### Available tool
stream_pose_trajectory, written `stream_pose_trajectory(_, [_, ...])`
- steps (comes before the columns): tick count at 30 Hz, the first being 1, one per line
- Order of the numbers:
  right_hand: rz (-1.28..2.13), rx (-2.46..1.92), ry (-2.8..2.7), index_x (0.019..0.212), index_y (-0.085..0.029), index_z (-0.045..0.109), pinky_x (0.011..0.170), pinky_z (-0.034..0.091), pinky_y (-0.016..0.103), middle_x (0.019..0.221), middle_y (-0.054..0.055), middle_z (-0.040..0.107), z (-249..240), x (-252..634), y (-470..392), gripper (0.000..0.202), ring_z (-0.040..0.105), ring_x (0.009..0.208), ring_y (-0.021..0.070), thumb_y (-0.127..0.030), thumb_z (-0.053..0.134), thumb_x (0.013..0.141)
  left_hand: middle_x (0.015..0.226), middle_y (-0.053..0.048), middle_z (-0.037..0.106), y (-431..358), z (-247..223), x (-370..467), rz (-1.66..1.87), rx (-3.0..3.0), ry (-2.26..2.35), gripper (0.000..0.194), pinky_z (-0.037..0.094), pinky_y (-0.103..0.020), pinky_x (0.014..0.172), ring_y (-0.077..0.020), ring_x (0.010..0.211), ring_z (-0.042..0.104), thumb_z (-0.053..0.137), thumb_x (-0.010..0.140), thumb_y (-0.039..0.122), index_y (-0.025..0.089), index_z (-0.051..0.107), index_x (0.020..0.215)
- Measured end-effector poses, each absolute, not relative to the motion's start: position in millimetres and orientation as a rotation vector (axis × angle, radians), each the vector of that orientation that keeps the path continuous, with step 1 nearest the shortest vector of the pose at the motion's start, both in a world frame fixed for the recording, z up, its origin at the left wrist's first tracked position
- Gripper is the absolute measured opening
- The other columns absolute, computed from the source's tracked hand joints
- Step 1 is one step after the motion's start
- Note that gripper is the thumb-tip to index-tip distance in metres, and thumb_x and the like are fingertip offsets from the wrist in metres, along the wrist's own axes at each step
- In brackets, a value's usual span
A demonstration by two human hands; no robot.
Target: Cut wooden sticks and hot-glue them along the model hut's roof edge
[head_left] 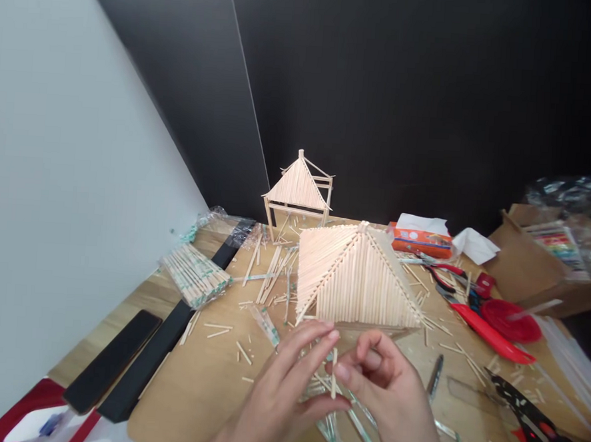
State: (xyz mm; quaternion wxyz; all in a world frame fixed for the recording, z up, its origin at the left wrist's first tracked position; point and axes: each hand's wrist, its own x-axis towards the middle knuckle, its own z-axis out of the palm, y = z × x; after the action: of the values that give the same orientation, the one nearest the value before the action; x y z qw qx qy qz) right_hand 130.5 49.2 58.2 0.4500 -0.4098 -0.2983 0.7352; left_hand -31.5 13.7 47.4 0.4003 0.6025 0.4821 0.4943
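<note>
A short wooden stick (335,373) stands nearly upright between my hands. My left hand (286,380) reaches in from the lower left, its thumb under the stick's lower end and its fingertips near the top end. My right hand (390,390) pinches the stick's side between thumb and forefinger, its other fingers curled. Just beyond both hands rests a large pyramid-shaped roof (366,285) of close-set sticks, with an uncovered gap at its lower left corner. Farther back stands a smaller stick pavilion (300,184) on legs, its front roof face covered.
Left are a bundle of wrapped sticks (195,275) and a black phone (111,360). Right are a tissue pack (419,240), pliers (439,276), a red dish (512,321), a pen (435,377), a black glue gun (533,422) and a cardboard box (528,262). Loose sticks litter the table (164,400).
</note>
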Motion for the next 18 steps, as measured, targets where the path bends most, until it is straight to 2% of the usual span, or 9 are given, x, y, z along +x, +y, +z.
stream_pose_trajectory(2, [1.805, -1.021, -0.714, 0.073, -0.022, 0.048, 0.05, 0.039, 0.017, 0.06, -0.005, 0.064, 60.2, 129.9, 50.5, 0.044, 0.05, 0.052, 0.0078, -0.033, 0.09, 0.061, 0.126, -0.008, 0.064, 14.5, 45.9, -33.3, 1.232, 1.642, 1.282, 0.062, 0.038, -0.047, 0.11, -0.0336, 0.121, 0.058, 0.08, 0.072, 0.016, 0.037, 0.062, 0.128])
stream_pose_trajectory(5, [1.816, -0.994, -0.769, 0.072, -0.021, 0.049, 0.052, 0.038, 0.016, 0.059, -0.006, 0.065, 60.7, 129.4, 54.0, 0.045, 0.051, 0.053, 0.007, -0.032, 0.09, 0.06, 0.128, -0.006, 0.062, 16.3, 46.4, -36.3, 1.227, 1.781, 1.329, 0.07, 0.045, -0.042, 0.105, -0.0313, 0.119, 0.058, 0.082, 0.07, 0.016, 0.042, 0.058, 0.131])
stream_pose_trajectory(9, [1.858, -0.944, -0.82, 0.072, -0.021, 0.048, 0.051, 0.04, 0.017, 0.059, -0.005, 0.066, 56.0, 128.6, 58.9, 0.046, 0.052, 0.053, 0.0082, -0.034, 0.09, 0.06, 0.133, -0.008, 0.057, 18.4, 48.7, -38.4, 1.246, 1.757, 1.373, 0.06, 0.048, -0.043, 0.102, -0.0336, 0.124, 0.054, 0.079, 0.073, 0.018, 0.04, 0.063, 0.126])
stream_pose_trajectory(11, [1.866, -0.934, -0.809, 0.073, -0.021, 0.047, 0.05, 0.039, 0.018, 0.059, -0.005, 0.065, 54.3, 127.8, 60.0, 0.045, 0.051, 0.052, 0.0082, -0.035, 0.089, 0.061, 0.135, -0.009, 0.055, 19.3, 50.6, -39.2, 1.244, 1.716, 1.374, 0.055, 0.045, -0.047, 0.105, -0.0356, 0.126, 0.052, 0.079, 0.073, 0.019, 0.039, 0.066, 0.123])
stream_pose_trajectory(14, [1.831, -0.945, -0.821, 0.073, -0.021, 0.048, 0.053, 0.038, 0.017, 0.06, -0.005, 0.066, 55.2, 127.1, 61.0, 0.044, 0.051, 0.053, 0.0074, -0.033, 0.089, 0.062, 0.14, -0.01, 0.052, 20.5, 55.8, -41.2, 1.247, 1.665, 1.343, 0.061, 0.033, -0.053, 0.114, -0.0393, 0.132, 0.046, 0.085, 0.065, 0.022, 0.036, 0.067, 0.122])
stream_pose_trajectory(16, [1.815, -0.965, -0.825, 0.073, -0.021, 0.049, 0.055, 0.04, 0.018, 0.061, -0.004, 0.067, 57.5, 127.7, 61.8, 0.045, 0.053, 0.054, 0.008, -0.032, 0.091, 0.059, 0.146, -0.01, 0.048, 21.7, 61.5, -43.3, 1.311, 1.551, 1.222, 0.072, 0.026, -0.053, 0.117, -0.0412, 0.138, 0.038, 0.088, 0.061, 0.035, 0.033, 0.063, 0.128])
stream_pose_trajectory(18, [1.809, -0.983, -0.837, 0.072, -0.022, 0.048, 0.056, 0.043, 0.02, 0.061, -0.003, 0.068, 59.3, 129.0, 62.4, 0.046, 0.056, 0.055, 0.0098, -0.033, 0.091, 0.058, 0.152, -0.008, 0.042, 23.9, 69.1, -46.0, 1.399, 1.306, 0.96, 0.081, 0.022, -0.05, 0.119, -0.0397, 0.143, 0.03, 0.076, 0.066, 0.061, 0.03, 0.054, 0.138])
